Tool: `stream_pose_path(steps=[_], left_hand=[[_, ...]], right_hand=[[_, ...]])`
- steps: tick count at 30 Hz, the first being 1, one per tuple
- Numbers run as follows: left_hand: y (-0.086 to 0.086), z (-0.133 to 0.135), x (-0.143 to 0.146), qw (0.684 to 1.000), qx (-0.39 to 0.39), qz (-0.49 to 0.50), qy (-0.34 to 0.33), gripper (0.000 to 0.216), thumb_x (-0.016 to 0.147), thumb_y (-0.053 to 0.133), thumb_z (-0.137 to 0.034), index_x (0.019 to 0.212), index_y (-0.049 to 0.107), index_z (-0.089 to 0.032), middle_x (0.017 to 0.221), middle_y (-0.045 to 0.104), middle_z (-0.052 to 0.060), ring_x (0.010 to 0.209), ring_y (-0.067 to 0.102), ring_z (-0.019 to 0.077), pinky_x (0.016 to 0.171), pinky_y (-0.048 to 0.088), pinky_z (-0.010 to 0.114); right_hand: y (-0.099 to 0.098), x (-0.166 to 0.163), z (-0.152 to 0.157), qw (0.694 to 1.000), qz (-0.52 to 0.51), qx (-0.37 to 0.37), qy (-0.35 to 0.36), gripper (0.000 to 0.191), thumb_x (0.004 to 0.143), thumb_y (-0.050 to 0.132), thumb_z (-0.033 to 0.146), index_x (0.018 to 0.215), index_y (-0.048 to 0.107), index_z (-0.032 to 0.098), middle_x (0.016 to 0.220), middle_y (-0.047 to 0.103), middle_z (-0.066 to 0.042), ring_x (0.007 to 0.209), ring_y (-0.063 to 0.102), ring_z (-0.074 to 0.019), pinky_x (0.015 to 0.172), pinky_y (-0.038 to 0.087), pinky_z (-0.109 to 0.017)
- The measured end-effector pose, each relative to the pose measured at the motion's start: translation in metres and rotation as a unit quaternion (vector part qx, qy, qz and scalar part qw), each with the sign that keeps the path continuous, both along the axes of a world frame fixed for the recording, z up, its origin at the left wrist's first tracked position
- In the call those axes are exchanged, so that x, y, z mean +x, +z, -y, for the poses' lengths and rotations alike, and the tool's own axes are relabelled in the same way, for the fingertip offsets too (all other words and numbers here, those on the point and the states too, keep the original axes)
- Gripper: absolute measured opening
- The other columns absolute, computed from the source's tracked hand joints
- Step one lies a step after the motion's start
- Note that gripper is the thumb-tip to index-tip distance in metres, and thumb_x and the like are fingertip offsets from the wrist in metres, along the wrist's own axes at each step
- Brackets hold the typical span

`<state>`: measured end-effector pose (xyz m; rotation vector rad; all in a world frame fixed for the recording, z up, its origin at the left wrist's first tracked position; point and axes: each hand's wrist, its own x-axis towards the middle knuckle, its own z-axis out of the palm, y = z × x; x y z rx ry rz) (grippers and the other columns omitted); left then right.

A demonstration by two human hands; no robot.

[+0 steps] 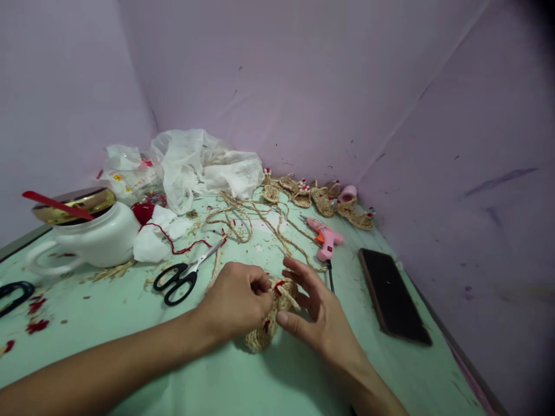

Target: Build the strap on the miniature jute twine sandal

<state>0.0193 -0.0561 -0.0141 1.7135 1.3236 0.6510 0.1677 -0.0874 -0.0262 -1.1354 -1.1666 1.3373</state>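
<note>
Both my hands meet over a small woven jute piece (pixel 264 332) shaped like a tiny sandal, with bits of red thread on it. My left hand (pixel 236 300) is closed, its fingers pinching the top of the jute piece. My right hand (pixel 318 315) holds the piece from the right, thumb pressed against its side and fingers curved behind it. The piece rests near the pale green table (pixel 217 381).
Black-handled scissors (pixel 182 277) lie left of my hands. A pink glue gun (pixel 325 238), loose jute cord (pixel 243 216), finished jute sandals (pixel 321 199), a dark phone (pixel 392 294), a white pot with gold lid (pixel 93 231), plastic bags (pixel 195 164) and red thread (pixel 182 245) surround them. Purple walls enclose the corner.
</note>
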Motion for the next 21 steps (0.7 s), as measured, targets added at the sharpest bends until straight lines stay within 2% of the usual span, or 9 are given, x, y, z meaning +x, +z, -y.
stream_pose_path(steps=[2,4,7,14,17,21], left_hand=[[0.001,0.003,0.001,1.0,0.021,-0.003,-0.01,0.014,0.064,0.051,-0.019,0.057,0.062,-0.013,0.049,0.054,-0.001,0.047,0.046,0.0096,0.042,0.031,0.018],[0.003,0.007,0.003,0.999,0.033,-0.006,-0.012,0.016,0.066,0.051,-0.02,0.057,0.062,-0.013,0.049,0.054,-0.001,0.047,0.045,0.0093,0.041,0.03,0.018],[0.005,0.012,0.006,0.998,0.049,-0.017,-0.017,0.021,0.071,0.049,-0.025,0.059,0.063,-0.014,0.049,0.055,0.0,0.046,0.046,0.0093,0.042,0.03,0.019],[0.006,0.014,0.004,0.98,0.183,-0.071,-0.045,0.017,0.071,0.047,-0.019,0.061,0.06,-0.015,0.057,0.057,0.001,0.053,0.046,0.01,0.05,0.032,0.021],[0.002,0.014,0.004,0.977,0.198,-0.07,-0.045,0.013,0.068,0.048,-0.017,0.06,0.058,-0.015,0.055,0.053,0.0,0.049,0.042,0.0088,0.047,0.03,0.02],[-0.006,0.013,0.006,0.977,0.211,-0.016,-0.018,0.011,0.064,0.048,-0.013,0.054,0.052,-0.015,0.05,0.047,-0.003,0.045,0.037,0.0063,0.045,0.028,0.019]], right_hand=[[0.003,0.001,0.001,0.999,0.039,0.005,-0.006,0.045,0.059,0.072,0.024,0.101,0.057,0.021,0.102,0.059,-0.006,0.087,0.055,-0.019,0.075,0.043,-0.029],[0.004,0.0,0.002,0.999,0.048,-0.005,-0.017,0.031,0.064,0.067,0.027,0.092,0.059,0.019,0.081,0.06,-0.003,0.071,0.054,-0.0157,0.064,0.042,-0.026],[0.002,-0.003,0.001,0.998,0.041,-0.012,-0.051,0.02,0.065,0.064,0.028,0.081,0.059,0.017,0.064,0.055,0.002,0.057,0.047,-0.012,0.054,0.037,-0.023],[0.001,-0.009,-0.001,0.994,0.049,-0.046,-0.087,0.014,0.058,0.061,0.023,0.068,0.055,0.017,0.056,0.05,0.004,0.051,0.042,-0.01,0.048,0.033,-0.022],[-0.001,-0.012,-0.001,0.992,0.06,-0.044,-0.103,0.013,0.056,0.06,0.019,0.068,0.055,0.017,0.057,0.051,0.004,0.05,0.042,-0.0093,0.047,0.034,-0.021],[-0.005,-0.015,0.0,0.992,0.06,-0.043,-0.104,0.011,0.056,0.058,0.016,0.067,0.055,0.017,0.057,0.052,0.004,0.05,0.044,-0.0094,0.047,0.035,-0.021]])
